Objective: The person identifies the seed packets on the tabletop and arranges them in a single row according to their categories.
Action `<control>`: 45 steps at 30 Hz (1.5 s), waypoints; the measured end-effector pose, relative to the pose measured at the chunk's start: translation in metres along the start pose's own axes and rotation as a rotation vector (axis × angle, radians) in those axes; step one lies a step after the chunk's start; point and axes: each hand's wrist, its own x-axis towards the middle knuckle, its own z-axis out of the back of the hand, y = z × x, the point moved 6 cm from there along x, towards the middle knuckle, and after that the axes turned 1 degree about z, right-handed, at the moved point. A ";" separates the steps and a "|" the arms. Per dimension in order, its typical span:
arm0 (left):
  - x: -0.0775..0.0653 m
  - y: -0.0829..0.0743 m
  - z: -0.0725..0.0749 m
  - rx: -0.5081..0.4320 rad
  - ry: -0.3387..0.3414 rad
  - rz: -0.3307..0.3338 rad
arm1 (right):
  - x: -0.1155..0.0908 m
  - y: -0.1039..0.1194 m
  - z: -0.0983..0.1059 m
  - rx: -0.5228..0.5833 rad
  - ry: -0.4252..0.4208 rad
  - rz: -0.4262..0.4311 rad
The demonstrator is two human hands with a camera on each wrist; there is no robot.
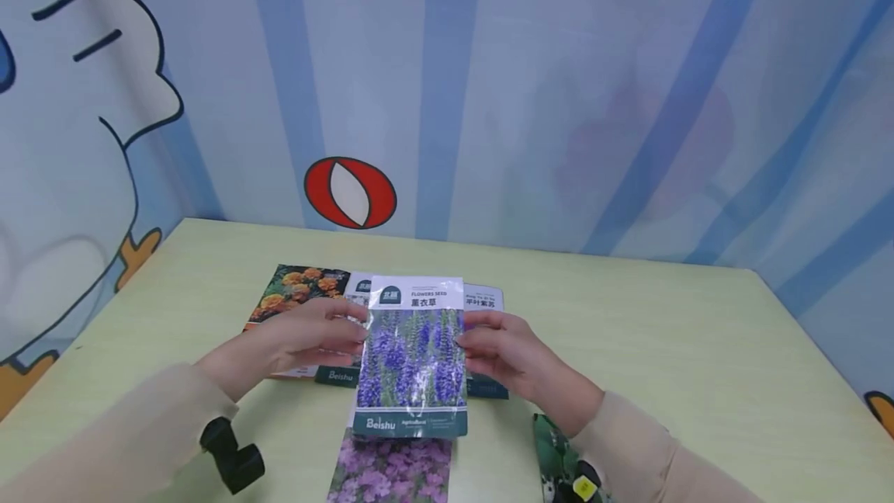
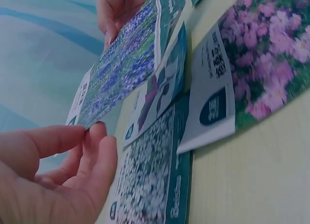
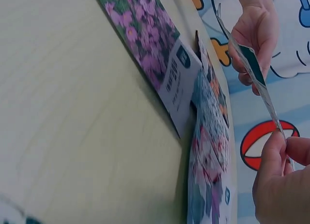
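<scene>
A lavender seed packet [image 1: 415,359], with purple flower spikes and a green band at its base, is held up over the other packets. My left hand [image 1: 324,336] pinches its left edge between thumb and fingers, as the left wrist view also shows at a corner of the packet [image 2: 123,64]. On the opposite edge, the thumb and fingers of my right hand [image 1: 506,348] grip it. Edge-on in the right wrist view, the packet [image 3: 261,83] stands clear above the table. Beneath it lies a pink-flower packet [image 1: 391,472], its top covered in the head view.
An orange-flower packet [image 1: 300,289] lies at the left of an overlapping row. A white-flower packet [image 2: 145,180] and another packet [image 1: 485,297] are beside it. Near my right sleeve a green packet [image 1: 552,456] is partly hidden. The pale table [image 1: 663,332] meets a blue striped backdrop [image 1: 531,99].
</scene>
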 end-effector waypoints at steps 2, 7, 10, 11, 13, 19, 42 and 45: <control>0.005 -0.002 -0.006 -0.046 0.023 -0.015 | -0.001 0.003 0.008 -0.013 -0.015 0.003; 0.015 -0.007 -0.022 -0.132 0.065 -0.038 | -0.004 0.012 0.027 -0.022 -0.012 0.019; 0.022 -0.011 -0.033 -0.160 0.090 -0.057 | -0.007 0.016 0.039 -0.024 -0.011 0.022; 0.025 -0.012 -0.038 -0.166 0.095 -0.062 | -0.008 0.017 0.043 -0.027 -0.013 0.023; 0.030 -0.013 -0.046 -0.183 0.100 -0.073 | -0.010 0.019 0.051 -0.035 -0.018 0.028; 0.043 -0.016 -0.068 -0.224 0.092 -0.079 | -0.014 0.022 0.073 -0.059 -0.043 0.037; 0.073 -0.024 -0.115 -0.244 0.007 -0.166 | -0.013 0.022 0.123 -0.171 -0.081 -0.008; 0.076 -0.025 -0.118 -0.256 0.008 -0.187 | -0.011 0.022 0.128 -0.181 -0.092 -0.024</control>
